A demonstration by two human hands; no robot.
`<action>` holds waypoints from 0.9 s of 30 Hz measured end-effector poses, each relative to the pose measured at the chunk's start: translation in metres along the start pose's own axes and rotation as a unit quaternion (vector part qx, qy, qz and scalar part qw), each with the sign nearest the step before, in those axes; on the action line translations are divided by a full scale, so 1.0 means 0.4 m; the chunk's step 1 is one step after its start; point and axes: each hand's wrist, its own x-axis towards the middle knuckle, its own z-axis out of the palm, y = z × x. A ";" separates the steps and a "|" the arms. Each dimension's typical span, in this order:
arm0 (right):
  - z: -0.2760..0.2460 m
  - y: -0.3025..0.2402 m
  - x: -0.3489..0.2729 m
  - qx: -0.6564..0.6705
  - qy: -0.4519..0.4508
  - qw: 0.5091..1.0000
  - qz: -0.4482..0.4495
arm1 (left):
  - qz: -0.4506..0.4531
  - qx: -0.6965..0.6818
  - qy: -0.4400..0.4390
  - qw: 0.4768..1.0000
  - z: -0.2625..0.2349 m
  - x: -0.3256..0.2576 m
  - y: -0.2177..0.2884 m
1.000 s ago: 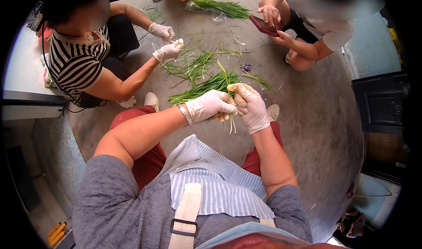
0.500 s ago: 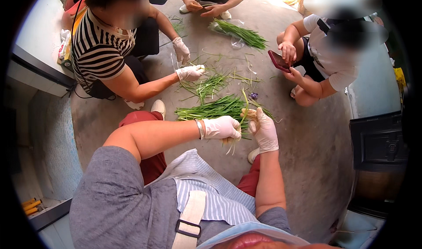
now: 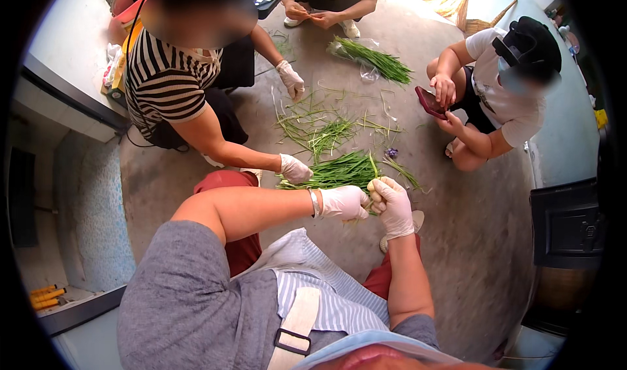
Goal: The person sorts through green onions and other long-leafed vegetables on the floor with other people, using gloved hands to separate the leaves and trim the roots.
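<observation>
I am holding a few green stalks [image 3: 373,163] between my two gloved hands, just over the near right side of the green pile [image 3: 339,172] that is lying on the floor [image 3: 470,239]. My right hand [image 3: 392,201] is pinching them, and a pale length is standing up past its fingers; my left hand [image 3: 345,203], just beside it, is grasping their lower part, though how many it is holding I cannot tell. I am, I judge, picking over these stalks one small lot at a time. The next move, I think, is calling for a steady left grip and a light, exact right pinch. On the left, a co-worker's gloved hand [image 3: 296,169] is reaching to the pile; loose stalks [image 3: 330,137] are lying beyond it.
</observation>
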 end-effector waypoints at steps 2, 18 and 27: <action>0.008 0.007 0.002 -0.022 0.006 1.000 0.002 | 0.000 0.012 0.004 1.000 0.003 0.001 0.004; -0.009 -0.027 0.002 0.037 0.037 0.997 -0.053 | 0.004 0.001 -0.023 1.000 -0.002 -0.002 0.009; 0.022 -0.008 -0.026 0.023 0.054 0.993 -0.101 | 0.017 -0.002 -0.022 1.000 0.020 -0.030 0.010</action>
